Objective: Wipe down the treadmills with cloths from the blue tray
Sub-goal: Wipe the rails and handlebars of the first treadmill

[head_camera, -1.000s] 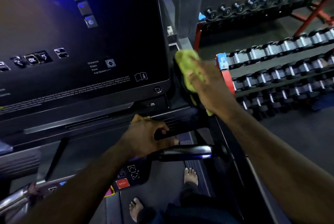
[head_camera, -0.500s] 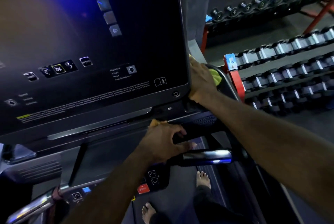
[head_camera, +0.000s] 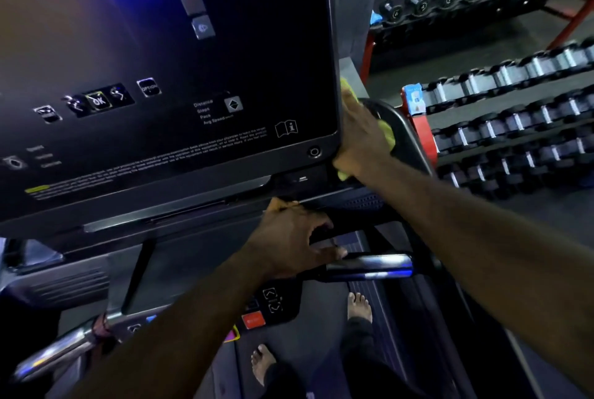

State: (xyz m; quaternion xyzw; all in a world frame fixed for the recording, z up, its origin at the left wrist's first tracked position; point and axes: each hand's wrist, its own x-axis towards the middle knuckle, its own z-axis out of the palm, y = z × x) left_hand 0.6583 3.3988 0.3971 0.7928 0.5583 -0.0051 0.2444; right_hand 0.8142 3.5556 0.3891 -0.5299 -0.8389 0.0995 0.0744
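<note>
Cloth (head_camera: 389,133) mostly hidden under right hand (head_camera: 363,138) against treadmill console (head_camera: 160,77).

1. Dim overall, deep shadow below the left hand (head_camera: 289,237) and along both forearms (head_camera: 482,237).
2. Blue and orange glow on the console screen (head_camera: 160,61), up-left of both hands.
3. Bright glare on the chrome handlebar (head_camera: 373,265) just right of the left hand.
4. Soft blur and bent lines far right of the right hand (head_camera: 363,138).
</note>
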